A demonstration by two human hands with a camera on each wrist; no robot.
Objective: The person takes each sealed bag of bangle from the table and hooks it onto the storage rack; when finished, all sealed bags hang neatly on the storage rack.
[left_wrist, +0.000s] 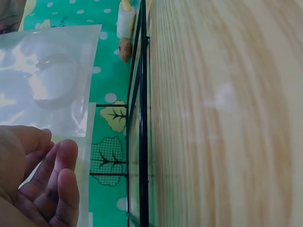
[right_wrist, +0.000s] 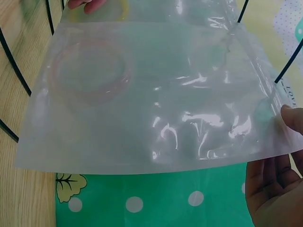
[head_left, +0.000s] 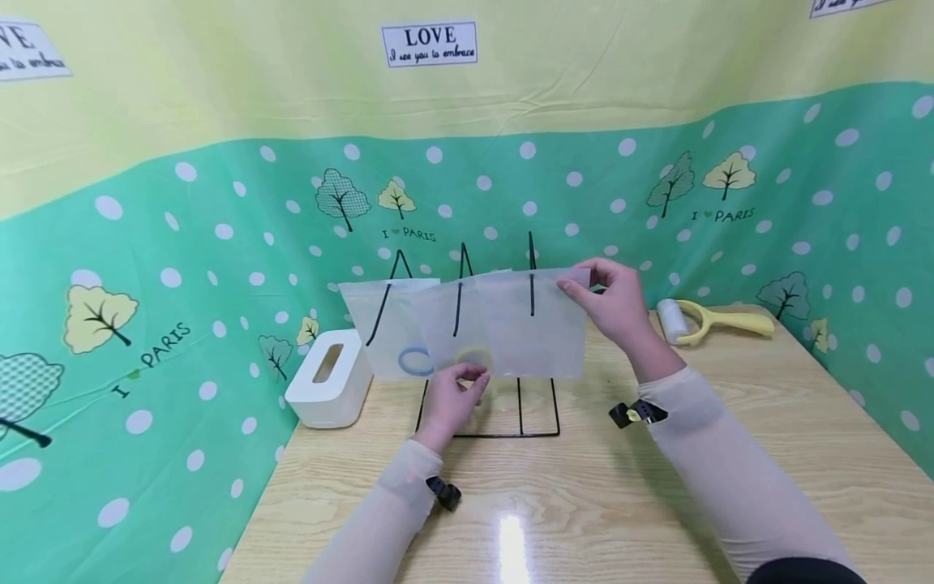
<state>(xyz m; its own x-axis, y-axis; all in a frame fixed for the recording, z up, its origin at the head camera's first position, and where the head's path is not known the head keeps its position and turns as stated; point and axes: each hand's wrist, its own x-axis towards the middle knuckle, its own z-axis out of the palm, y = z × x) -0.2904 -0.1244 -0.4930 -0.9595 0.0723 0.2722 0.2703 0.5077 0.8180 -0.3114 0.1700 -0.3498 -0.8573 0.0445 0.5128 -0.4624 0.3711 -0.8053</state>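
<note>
Three frosted clear plastic bags hang from a black wire rack (head_left: 507,436), overlapping side by side. The left bag (head_left: 379,320) has a blue ring (head_left: 416,374) in it, and the middle bag (head_left: 440,316) a yellow ring (head_left: 474,352). Inside the right bag (head_left: 543,341), a faint pinkish ring (right_wrist: 127,78) shows in the right wrist view. My right hand (head_left: 620,304) pinches this bag's upper right corner between thumb and fingers. At its lower left corner, the thumb and index finger of my left hand (head_left: 452,397) pinch the bottom edge.
A white tissue box (head_left: 328,389) stands left of the rack on the wooden table (head_left: 584,503). Toward the back right lies a lint roller (head_left: 718,322) with a yellow handle. Green and yellow printed cloth (head_left: 241,259) walls in the table behind and at both sides.
</note>
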